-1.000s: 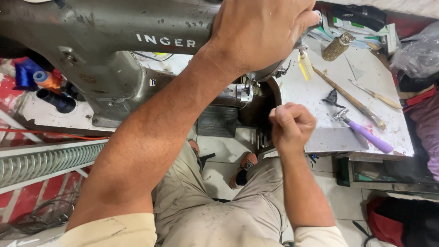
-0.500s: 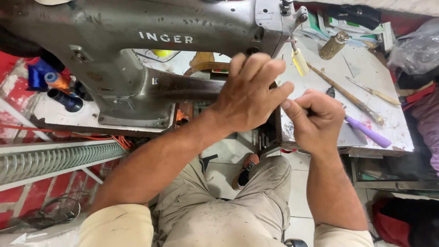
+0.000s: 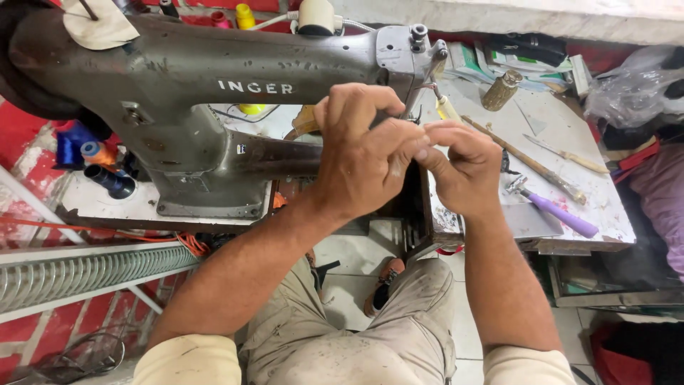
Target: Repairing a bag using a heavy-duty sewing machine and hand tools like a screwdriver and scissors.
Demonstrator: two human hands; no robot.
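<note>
Both hands have closed in together since half a second ago: left hand (image 3: 367, 153) and right hand (image 3: 462, 167) pinch something tiny, I can't tell what, beside the sewing machine (image 3: 214, 93) needle (image 3: 415, 114). Risk: fingertip pricked if it drops.

Grey-green sewing machine (image 3: 214, 78), purple-handled tool (image 3: 563, 216), yellow spool (image 3: 244, 14), seemingly beige trousers (image 3: 356, 335).

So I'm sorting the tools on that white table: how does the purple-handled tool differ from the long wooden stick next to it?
The purple-handled tool is shorter and thicker, with a bright purple grip and a metal head; the long wooden stick is thin, plain brown and noticeably longer. The purple one lies nearer the table's front edge, the stick farther back. Both lie flat, slanting the same way, right of the right hand.
</note>
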